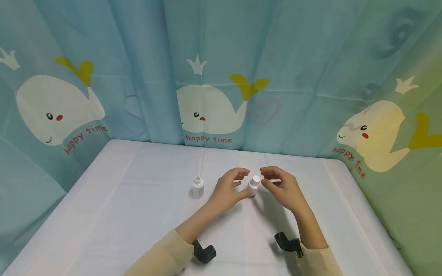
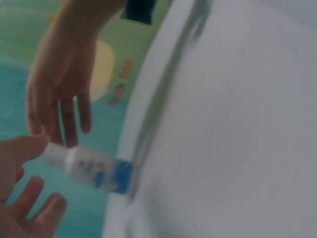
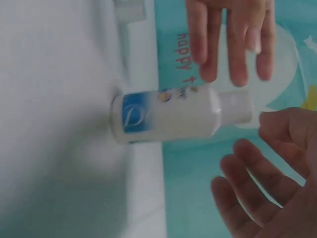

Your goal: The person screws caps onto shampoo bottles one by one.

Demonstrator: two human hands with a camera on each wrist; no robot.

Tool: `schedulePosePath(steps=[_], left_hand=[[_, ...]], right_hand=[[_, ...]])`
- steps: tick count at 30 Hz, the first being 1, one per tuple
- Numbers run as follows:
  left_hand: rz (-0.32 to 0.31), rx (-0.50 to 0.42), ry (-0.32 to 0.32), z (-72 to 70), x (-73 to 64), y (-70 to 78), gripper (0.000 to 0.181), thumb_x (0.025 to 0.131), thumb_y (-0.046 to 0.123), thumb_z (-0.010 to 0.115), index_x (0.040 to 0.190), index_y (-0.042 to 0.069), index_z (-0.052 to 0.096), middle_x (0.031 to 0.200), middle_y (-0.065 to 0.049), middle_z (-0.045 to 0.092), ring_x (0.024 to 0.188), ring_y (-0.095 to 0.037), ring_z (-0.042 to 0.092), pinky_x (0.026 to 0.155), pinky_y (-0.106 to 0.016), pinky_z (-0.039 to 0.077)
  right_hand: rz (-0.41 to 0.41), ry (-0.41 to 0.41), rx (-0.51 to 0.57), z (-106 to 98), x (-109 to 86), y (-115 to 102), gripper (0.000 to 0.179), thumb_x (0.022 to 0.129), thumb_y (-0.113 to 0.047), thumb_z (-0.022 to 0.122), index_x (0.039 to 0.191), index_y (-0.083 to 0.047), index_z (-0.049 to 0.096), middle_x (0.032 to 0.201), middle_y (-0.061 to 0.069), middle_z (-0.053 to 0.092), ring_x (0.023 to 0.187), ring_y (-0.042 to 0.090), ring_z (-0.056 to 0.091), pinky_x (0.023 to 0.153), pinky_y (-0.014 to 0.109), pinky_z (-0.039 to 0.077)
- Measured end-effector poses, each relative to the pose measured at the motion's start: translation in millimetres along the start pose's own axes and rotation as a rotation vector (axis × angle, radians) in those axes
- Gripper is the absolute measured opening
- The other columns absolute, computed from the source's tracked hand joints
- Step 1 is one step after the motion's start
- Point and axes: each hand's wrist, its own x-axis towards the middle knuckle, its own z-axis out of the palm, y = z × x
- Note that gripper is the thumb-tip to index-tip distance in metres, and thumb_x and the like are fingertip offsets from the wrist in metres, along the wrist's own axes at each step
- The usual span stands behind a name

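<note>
A small white bottle (image 1: 253,187) with a white cap (image 3: 236,107) stands upright on the table between the two hands. Its blue printed label (image 3: 136,112) shows in the right wrist view. To the left of it is my left hand (image 1: 226,191), fingers spread and loosely bent, the thumb crossing in front of the bottle in the head view. My right hand (image 1: 284,188) hovers on the other side, relaxed fingers and thumb close by the cap. Neither hand is closed round the bottle. A second white bottle (image 1: 198,188), with an uncapped neck, stands upright left of my left hand.
The white-covered table (image 1: 138,214) reaches back to a blue-green curtain (image 1: 214,38) printed with whales. Black wrist mounts (image 1: 204,253) stick out from both beige sleeves, low over the tabletop.
</note>
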Motion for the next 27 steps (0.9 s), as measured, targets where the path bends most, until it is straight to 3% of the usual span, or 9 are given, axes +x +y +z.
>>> schedulePosePath(steps=[5, 10, 13, 20, 23, 27], left_hand=[[0.109, 0.052, 0.015, -29.3, -13.8, 14.3, 0.053, 0.085, 0.01, 0.079, 0.133, 0.012, 0.057, 0.132, -0.003, 0.061, 0.123, -0.019, 0.058, 0.1, -0.027, 0.05], [0.201, 0.036, 0.074, -62.6, -27.8, 25.2, 0.051, 0.086, 0.007, 0.078, 0.132, 0.009, 0.058, 0.131, -0.002, 0.061, 0.122, -0.017, 0.059, 0.098, -0.032, 0.052], [0.233, 0.034, 0.115, -82.3, -33.6, 29.5, 0.05, 0.086, 0.005, 0.077, 0.132, 0.006, 0.058, 0.131, -0.004, 0.061, 0.122, -0.02, 0.059, 0.098, -0.035, 0.052], [0.158, 0.042, 0.207, -118.4, -39.7, 26.7, 0.05, 0.087, 0.007, 0.076, 0.133, 0.007, 0.056, 0.133, -0.006, 0.06, 0.125, -0.026, 0.056, 0.101, -0.03, 0.05], [0.134, 0.049, 0.21, -129.0, -41.5, 22.8, 0.051, 0.088, 0.008, 0.075, 0.135, 0.008, 0.055, 0.135, -0.007, 0.059, 0.126, -0.028, 0.055, 0.102, -0.031, 0.05], [0.089, 0.072, 0.174, -139.4, -43.6, 18.3, 0.055, 0.088, 0.012, 0.076, 0.139, 0.011, 0.053, 0.139, -0.002, 0.057, 0.127, -0.021, 0.054, 0.103, -0.031, 0.049]], right_hand=[[-0.111, 0.088, 0.005, 2.5, -1.3, -18.1, 0.029, 0.093, -0.012, 0.071, 0.122, -0.012, 0.067, 0.121, 0.004, 0.07, 0.109, 0.022, 0.066, 0.088, 0.048, 0.056], [-0.273, 0.193, -0.005, 7.7, -2.6, -45.5, 0.031, 0.085, 0.006, 0.072, 0.114, -0.004, 0.069, 0.115, 0.008, 0.071, 0.103, 0.019, 0.067, 0.083, 0.042, 0.058], [-0.343, 0.216, -0.002, 10.8, -2.2, -57.7, 0.033, 0.082, 0.012, 0.072, 0.112, 0.0, 0.069, 0.112, 0.011, 0.071, 0.1, 0.014, 0.067, 0.081, 0.038, 0.058], [-0.388, 0.137, -0.007, 22.0, 3.5, -56.8, 0.036, 0.086, 0.001, 0.073, 0.12, -0.012, 0.068, 0.118, 0.0, 0.07, 0.104, 0.014, 0.066, 0.084, 0.035, 0.057], [-0.386, 0.089, -0.007, 28.3, 7.0, -57.8, 0.036, 0.088, -0.004, 0.074, 0.122, -0.014, 0.068, 0.12, -0.003, 0.069, 0.107, 0.016, 0.066, 0.084, 0.035, 0.057], [-0.367, 0.005, -0.029, 36.9, 14.2, -64.0, 0.037, 0.089, -0.01, 0.074, 0.125, -0.013, 0.066, 0.123, -0.003, 0.067, 0.109, 0.016, 0.065, 0.084, 0.035, 0.057]])
